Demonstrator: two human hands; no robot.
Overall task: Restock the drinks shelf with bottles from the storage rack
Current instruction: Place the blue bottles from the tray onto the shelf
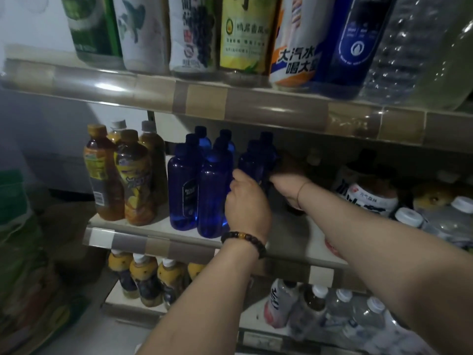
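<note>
Several dark blue bottles (212,190) stand in rows on the middle shelf (158,245). At the right end of that group are two more blue bottles (252,162), one behind the other. My left hand (247,203), with a bead bracelet on its wrist, curls round the nearer of them from the left. From the right, my right hand (289,185) reaches deeper into the shelf and grips a blue bottle there; its fingers are in shadow. The lower parts of these bottles are hidden behind my hands.
Orange-capped tea bottles (135,180) stand left of the blue ones. Large bottles (243,37) line the upper shelf. A white-labelled bottle (368,198) and clear water bottles (448,221) fill the right. Lower shelf holds yellow-topped bottles (146,278). Green packaging (18,226) sits at left.
</note>
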